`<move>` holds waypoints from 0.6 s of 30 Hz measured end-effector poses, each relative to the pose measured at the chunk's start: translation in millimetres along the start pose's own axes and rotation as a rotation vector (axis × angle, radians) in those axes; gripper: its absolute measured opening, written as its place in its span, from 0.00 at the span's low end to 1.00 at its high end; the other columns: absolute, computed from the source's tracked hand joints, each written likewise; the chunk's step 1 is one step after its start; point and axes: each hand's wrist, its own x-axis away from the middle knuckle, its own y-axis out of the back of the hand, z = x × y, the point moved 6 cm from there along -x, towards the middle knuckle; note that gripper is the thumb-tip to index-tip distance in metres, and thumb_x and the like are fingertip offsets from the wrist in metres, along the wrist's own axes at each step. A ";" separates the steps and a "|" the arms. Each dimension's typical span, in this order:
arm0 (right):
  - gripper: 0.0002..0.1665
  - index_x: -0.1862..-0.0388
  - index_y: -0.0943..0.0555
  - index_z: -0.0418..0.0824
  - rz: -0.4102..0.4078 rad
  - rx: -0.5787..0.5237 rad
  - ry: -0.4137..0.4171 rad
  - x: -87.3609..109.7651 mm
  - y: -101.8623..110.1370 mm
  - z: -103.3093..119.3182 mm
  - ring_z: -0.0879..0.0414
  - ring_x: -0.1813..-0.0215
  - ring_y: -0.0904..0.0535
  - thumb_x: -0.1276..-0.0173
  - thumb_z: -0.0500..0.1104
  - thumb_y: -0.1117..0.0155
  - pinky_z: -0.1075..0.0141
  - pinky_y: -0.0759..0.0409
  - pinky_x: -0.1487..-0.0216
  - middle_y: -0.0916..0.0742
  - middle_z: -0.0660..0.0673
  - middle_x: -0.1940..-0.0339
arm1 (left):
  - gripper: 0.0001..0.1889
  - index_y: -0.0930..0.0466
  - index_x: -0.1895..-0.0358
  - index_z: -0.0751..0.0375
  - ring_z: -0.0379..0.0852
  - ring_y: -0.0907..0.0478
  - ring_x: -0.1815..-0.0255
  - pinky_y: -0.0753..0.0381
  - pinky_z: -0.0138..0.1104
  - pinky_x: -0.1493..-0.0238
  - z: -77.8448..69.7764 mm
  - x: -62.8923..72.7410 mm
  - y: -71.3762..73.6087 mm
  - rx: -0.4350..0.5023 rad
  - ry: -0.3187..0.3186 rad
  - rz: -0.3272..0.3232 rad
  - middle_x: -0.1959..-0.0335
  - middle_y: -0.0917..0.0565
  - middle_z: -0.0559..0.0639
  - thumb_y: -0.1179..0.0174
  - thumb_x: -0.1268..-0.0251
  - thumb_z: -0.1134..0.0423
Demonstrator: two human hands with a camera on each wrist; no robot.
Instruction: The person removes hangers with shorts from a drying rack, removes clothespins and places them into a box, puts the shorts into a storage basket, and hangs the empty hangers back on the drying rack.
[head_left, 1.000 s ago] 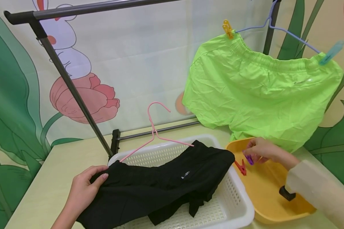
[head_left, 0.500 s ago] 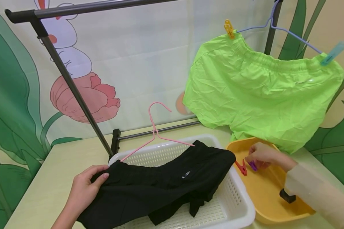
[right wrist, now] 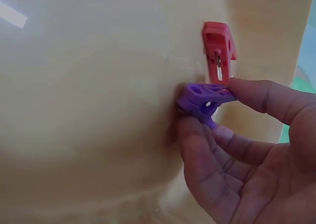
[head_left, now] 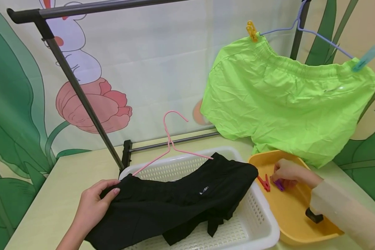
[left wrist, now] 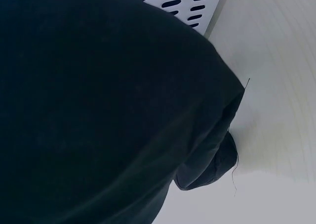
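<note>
Moved slightly lower and farther right since a second ago with a purple clothespin (right wrist: pixel 198 103) pinched in the right hand (head_left: pixel 289 173), inside the yellow tray (head_left: pixel 295 222) at right of frame. Bent at the fingers and parted at the tips only around the clip, touching it from above and below in the right wrist view, near a red clothespin (right wrist: pixel 217 46). Gripping with the left hand (head_left: pixel 95 201), at lower left, the upper corner of a black garment (head_left: pixel 172 203) draped across the white basket (head_left: pixel 272 225) at bottom centre, with thumb in front and other fingers partly hidden behind the cloth. Met at the waistband by both ends of a pink hanger (head_left: pixel 170 141), with hook raised mid-frame. Backed at upper right by green shorts (head_left: pixel 287 97) clipped to a blue hanger (head_left: pixel 298 22)
</note>
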 end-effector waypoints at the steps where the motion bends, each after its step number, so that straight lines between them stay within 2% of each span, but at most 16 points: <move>1: 0.11 0.79 0.28 0.38 0.002 -0.002 -0.002 -0.3 -0.6 -0.5 0.59 0.86 0.28 0.49 0.42 0.37 0.70 0.31 0.86 0.24 0.49 0.88 | 0.11 0.21 0.57 0.63 0.51 0.22 0.57 0.27 0.37 0.55 0.0 0.1 0.1 -0.001 -0.001 -0.002 0.60 0.18 0.56 0.42 0.45 0.69; 7: 0.11 0.79 0.29 0.38 0.000 -0.008 -0.022 -2.4 -2.6 -3.9 0.59 0.86 0.29 0.50 0.41 0.37 0.70 0.30 0.86 0.24 0.49 0.89 | 0.11 0.21 0.58 0.62 0.50 0.22 0.57 0.28 0.31 0.56 -0.2 0.1 0.5 -0.003 -0.008 -0.007 0.60 0.18 0.55 0.41 0.45 0.69; 14: 0.12 0.80 0.29 0.38 -0.007 -0.007 -0.026 -2.2 -3.4 -3.3 0.58 0.87 0.29 0.50 0.42 0.36 0.70 0.30 0.86 0.24 0.48 0.88 | 0.11 0.21 0.57 0.63 0.51 0.22 0.57 0.27 0.43 0.54 0.0 -0.2 -0.4 0.001 0.001 0.003 0.60 0.18 0.56 0.42 0.45 0.69; 18: 0.14 0.79 0.31 0.38 -0.003 -0.005 -0.029 -1.4 -3.9 -3.2 0.58 0.87 0.30 0.49 0.43 0.35 0.70 0.31 0.86 0.25 0.49 0.88 | 0.11 0.21 0.57 0.63 0.51 0.22 0.57 0.26 0.36 0.55 0.7 0.1 -0.2 -0.002 0.000 0.001 0.60 0.18 0.56 0.42 0.45 0.68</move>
